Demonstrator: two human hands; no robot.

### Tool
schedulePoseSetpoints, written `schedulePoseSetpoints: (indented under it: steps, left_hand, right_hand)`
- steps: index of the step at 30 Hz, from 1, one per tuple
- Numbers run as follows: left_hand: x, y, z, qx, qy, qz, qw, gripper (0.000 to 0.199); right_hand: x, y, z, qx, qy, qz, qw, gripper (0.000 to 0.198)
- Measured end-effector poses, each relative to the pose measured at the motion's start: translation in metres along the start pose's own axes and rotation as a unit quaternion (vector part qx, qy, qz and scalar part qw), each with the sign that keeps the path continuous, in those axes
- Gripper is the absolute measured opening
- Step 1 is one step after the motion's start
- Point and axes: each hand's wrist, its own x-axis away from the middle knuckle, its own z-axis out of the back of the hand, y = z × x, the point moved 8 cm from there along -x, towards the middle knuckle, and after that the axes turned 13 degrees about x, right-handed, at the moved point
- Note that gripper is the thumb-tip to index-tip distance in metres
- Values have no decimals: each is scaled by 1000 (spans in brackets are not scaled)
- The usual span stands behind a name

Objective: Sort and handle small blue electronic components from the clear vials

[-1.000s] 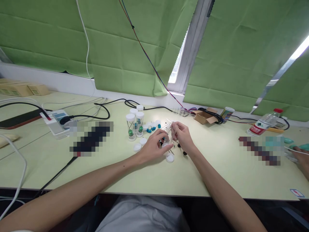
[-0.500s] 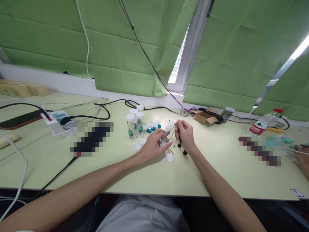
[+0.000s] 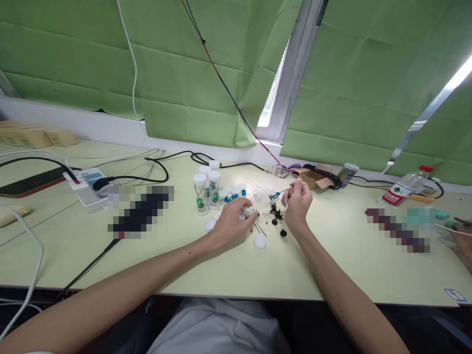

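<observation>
My right hand (image 3: 298, 201), closed in a pinch, holds a thin rod with a blue piece (image 3: 275, 195) at its left end, raised over the table. My left hand (image 3: 234, 219) is curled around the lower end of a clear plastic tube (image 3: 261, 197); its fingers partly hide the grip. Beneath and beside the hands lie thin metal pins (image 3: 260, 228), black round-headed parts (image 3: 283, 233) and a white cap (image 3: 260, 240). Several blue pieces (image 3: 232, 196) are scattered behind my left hand. Capped clear tubes (image 3: 201, 194) with green pieces inside stand upright to its left.
A power strip (image 3: 88, 187) and black cables are at the left. Behind my right hand are an open cardboard box (image 3: 313, 178) and a can (image 3: 348, 174). A red-capped bottle (image 3: 405, 189) leans at the right, near another person's hand (image 3: 462, 238).
My right hand has moved right and slightly up, away from my left hand, drawing the rod with the blue piece clear of the tube. My left hand stays almost in place.
</observation>
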Motion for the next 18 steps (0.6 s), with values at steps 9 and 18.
schedulePoseSetpoints:
  steps: [9,18]
  left_hand:
    - [0,-5,0,-6,-6,32,999,28]
    - [1,3,-2,21,-18,15,1000,19]
  right_hand:
    - [-6,3,20,4,91,-4,996,36]
    - [-2,10,1,-31,4,-52,998,39]
